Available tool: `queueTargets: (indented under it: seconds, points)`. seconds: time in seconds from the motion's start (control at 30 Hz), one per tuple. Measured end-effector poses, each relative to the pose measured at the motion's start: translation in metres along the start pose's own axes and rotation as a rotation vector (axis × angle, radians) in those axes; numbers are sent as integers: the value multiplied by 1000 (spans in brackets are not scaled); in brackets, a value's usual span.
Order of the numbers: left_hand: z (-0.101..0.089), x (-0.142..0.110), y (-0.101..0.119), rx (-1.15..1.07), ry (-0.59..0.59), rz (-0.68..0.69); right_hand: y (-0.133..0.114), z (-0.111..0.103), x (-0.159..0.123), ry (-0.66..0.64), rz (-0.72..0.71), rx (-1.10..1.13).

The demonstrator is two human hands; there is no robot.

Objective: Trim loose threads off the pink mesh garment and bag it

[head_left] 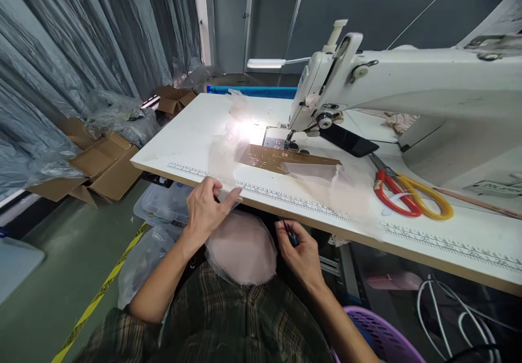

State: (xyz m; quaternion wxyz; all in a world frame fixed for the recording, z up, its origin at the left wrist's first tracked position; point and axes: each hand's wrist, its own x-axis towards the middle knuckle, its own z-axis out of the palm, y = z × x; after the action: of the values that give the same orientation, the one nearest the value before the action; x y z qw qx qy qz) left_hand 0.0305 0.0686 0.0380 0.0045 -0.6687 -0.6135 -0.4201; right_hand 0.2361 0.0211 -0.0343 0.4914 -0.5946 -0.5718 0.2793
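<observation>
At your far left a silvery curtain hangs behind open boxes, with plastic wrap lying over them. Yellow tape slants across the floor, and clear bins stand just left of your left arm, beneath the tabletop.

Your left hand is at the tabletop's front edge, its grip closed, thumb against fingers, on a sheer edge. Whether that belongs to the round cloth or to the pale strip above your fingers, I cannot tell. The pale round cloth lies over your lap, between your two hands, its see-through border showing around the fuller middle.

On the tabletop, a brown strip lies beside the needle plate, lit by the lamp. The printed ruler runs along the front edge.

Your right hand is below that edge, right of the round cloth; its grip is curled around small dark snips. More sheer cloth lies above it on the tabletop. Farther right come the machine, a black phone under its arm, and the red-and-yellow scissors. A purple basket is below, by your right forearm.
</observation>
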Motion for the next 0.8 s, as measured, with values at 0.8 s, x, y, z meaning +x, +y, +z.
queueTargets:
  seconds: [0.8]
  points:
    - [-9,-62,-68,-634,62,-348,-62,63,8,-315,82,337]
